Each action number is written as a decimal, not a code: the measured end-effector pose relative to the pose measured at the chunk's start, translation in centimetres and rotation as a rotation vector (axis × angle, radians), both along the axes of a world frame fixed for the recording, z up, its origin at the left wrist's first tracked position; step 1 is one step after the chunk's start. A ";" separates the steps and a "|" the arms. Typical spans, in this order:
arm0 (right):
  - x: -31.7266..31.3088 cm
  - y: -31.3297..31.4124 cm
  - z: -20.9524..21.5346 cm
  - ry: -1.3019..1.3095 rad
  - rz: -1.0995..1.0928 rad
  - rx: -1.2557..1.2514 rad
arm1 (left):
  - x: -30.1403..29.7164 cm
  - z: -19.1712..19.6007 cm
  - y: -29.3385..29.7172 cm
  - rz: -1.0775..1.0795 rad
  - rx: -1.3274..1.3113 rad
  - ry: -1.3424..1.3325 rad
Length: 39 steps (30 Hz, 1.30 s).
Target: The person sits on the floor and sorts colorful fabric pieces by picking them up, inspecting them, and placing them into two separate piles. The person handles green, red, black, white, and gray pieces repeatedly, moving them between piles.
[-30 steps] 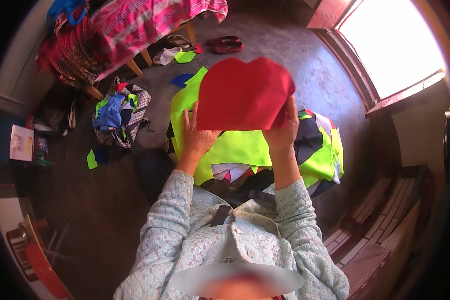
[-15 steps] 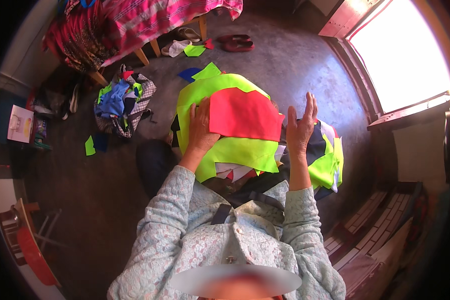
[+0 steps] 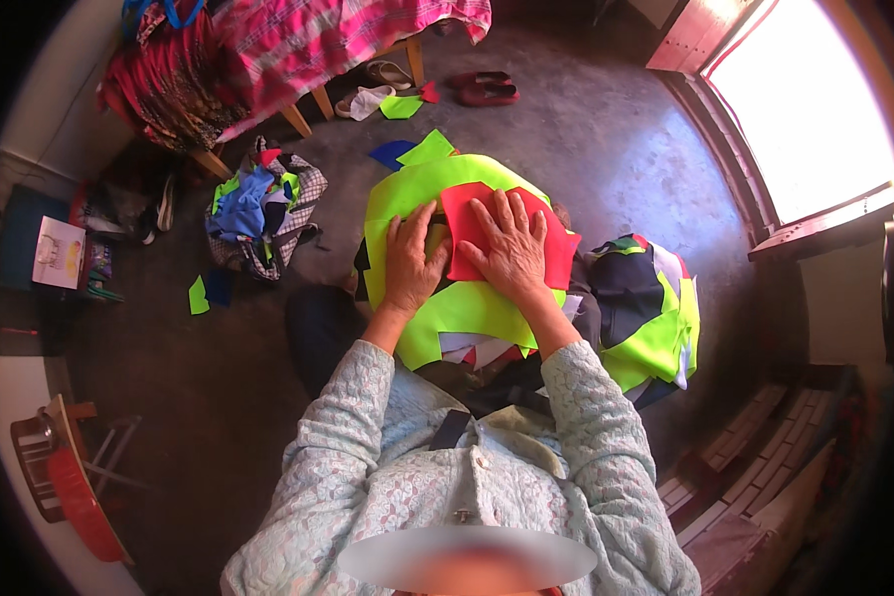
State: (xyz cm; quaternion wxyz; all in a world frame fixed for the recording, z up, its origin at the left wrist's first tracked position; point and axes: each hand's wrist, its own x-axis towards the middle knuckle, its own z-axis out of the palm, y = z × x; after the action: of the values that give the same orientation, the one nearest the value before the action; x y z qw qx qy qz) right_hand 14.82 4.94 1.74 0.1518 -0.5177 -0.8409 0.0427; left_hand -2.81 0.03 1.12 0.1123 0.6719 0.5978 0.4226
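The red piece [image 3: 562, 256] looks like smooth, matt cloth, as does the lime sheet [image 3: 467, 316] beneath it. The jacket [image 3: 333, 447] is puckered, rough-textured fabric. The floor [image 3: 656, 164] looks hard and faintly glossy; the pink cover [image 3: 313, 50] is creased cloth, the legs [image 3: 296, 121] below it wood.

Likely a home room: pink plaid cover [image 3: 338, 50] over wooden legs [image 3: 295, 121], red shoes [image 3: 488, 88] near that cover, bright opening [image 3: 805, 109] right of it.

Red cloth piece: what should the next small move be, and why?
Probably slide the right hand gently toward the red cloth piece's right corner, smoothing it: that palm is spread on the piece, the corner lies uncovered, and the left hand sits beside its left edge.
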 end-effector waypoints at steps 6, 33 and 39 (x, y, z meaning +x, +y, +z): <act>-0.1 -0.1 0.4 -0.009 -0.003 -0.035 | -1.3 1.9 0.8 0.044 -0.193 -0.845; 1.0 2.5 4.2 0.230 -0.082 0.104 | 1.3 -0.6 1.9 0.055 -0.109 0.693; 1.0 2.0 -0.5 0.110 -0.092 -0.003 | 1.1 0.0 1.7 0.024 -0.174 0.686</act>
State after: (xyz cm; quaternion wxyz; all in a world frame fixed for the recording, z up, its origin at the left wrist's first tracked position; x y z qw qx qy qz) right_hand 15.86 6.95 1.24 0.1988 -0.5527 -0.8067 0.0654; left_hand -1.71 1.73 1.15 -0.0429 0.7556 0.6423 0.1212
